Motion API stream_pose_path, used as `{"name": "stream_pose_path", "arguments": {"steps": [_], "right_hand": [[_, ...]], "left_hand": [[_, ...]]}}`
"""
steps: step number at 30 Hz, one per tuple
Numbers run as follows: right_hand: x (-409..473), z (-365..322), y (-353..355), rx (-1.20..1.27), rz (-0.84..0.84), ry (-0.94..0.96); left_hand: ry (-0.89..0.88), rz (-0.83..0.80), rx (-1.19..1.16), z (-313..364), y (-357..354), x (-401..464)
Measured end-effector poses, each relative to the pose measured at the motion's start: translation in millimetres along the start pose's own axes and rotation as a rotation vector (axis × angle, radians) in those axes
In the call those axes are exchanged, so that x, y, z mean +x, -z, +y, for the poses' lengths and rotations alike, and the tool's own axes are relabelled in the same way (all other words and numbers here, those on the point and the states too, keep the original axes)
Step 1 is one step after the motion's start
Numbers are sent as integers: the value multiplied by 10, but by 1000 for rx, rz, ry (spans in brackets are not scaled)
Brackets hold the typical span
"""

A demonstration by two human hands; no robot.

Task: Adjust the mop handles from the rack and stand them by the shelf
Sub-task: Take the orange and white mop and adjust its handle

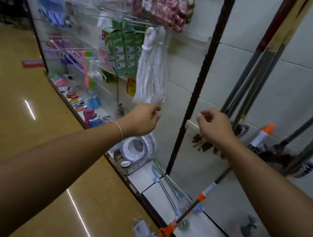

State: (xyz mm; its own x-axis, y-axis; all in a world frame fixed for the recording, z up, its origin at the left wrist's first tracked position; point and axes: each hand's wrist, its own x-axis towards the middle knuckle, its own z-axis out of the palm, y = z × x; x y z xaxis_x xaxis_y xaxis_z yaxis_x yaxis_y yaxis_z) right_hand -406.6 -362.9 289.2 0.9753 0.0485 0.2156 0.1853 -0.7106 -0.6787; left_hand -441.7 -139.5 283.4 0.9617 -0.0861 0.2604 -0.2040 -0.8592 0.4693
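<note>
Several grey mop handles (250, 75) lean upright against the white back panel at the right, their brush heads (302, 169) resting low. A thinner handle with an orange collar (205, 193) slants from under my right forearm down to the shelf's front edge, ending in an orange hanger tip (166, 230). A white string mop head (153, 70) hangs from a hook. My left hand (144, 119) pinches its bottom fringe. My right hand (215, 125) hovers just right of the dark upright post (198, 84), fingers curled with thumb and forefinger together, holding nothing I can see.
The low white shelf base (146, 176) carries a boxed white ring-shaped item (138, 149) and small tools. Hooks with packaged goods fill the panel to the left. An orange-and-white handle end (262, 135) pokes up among the brushes. Glossy tan floor (19, 116) lies left.
</note>
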Motion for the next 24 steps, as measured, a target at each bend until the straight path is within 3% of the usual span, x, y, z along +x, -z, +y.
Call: {"name": "stream_pose_path", "arguments": {"steps": [6, 16, 24], "right_hand": [[165, 490, 17, 15, 46, -137], [54, 1291, 78, -106, 233, -443], [-292, 1795, -323, -91, 267, -726]], "left_hand": [[-60, -158, -52, 138, -651, 552], [-379, -504, -70, 377, -1532, 1197], [-402, -790, -87, 244, -2330, 1177]]}}
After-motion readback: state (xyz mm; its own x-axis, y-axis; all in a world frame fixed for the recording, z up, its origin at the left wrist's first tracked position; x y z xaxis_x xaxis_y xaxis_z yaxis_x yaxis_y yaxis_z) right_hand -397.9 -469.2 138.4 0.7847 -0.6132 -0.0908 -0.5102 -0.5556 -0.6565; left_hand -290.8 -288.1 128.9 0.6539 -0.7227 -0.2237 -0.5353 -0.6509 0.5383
